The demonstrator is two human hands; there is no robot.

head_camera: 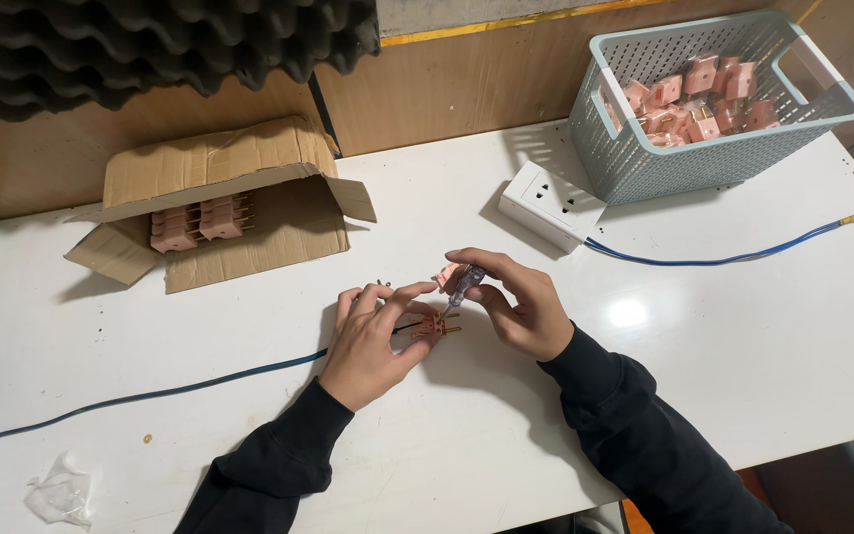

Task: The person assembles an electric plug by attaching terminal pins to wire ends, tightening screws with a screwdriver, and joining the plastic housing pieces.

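My left hand [373, 341] rests on the white table [724, 336] and pinches a small pink plug body with brass prongs [436, 325], where a dark blue cable [140, 398] ends. My right hand [519, 302] holds a small screwdriver with a clear handle [465, 282], its tip pointing down onto the plug. A pink piece [447, 276] shows just behind the fingertips of that hand. Both sleeves are black.
An open cardboard box [239, 198] with pink plugs lies at the back left. A grey-blue plastic basket [644, 158] with several pink plugs stands back right, next to a white socket block [544, 204] with a blue cable [743, 259]. Crumpled clear plastic [59, 489] lies front left.
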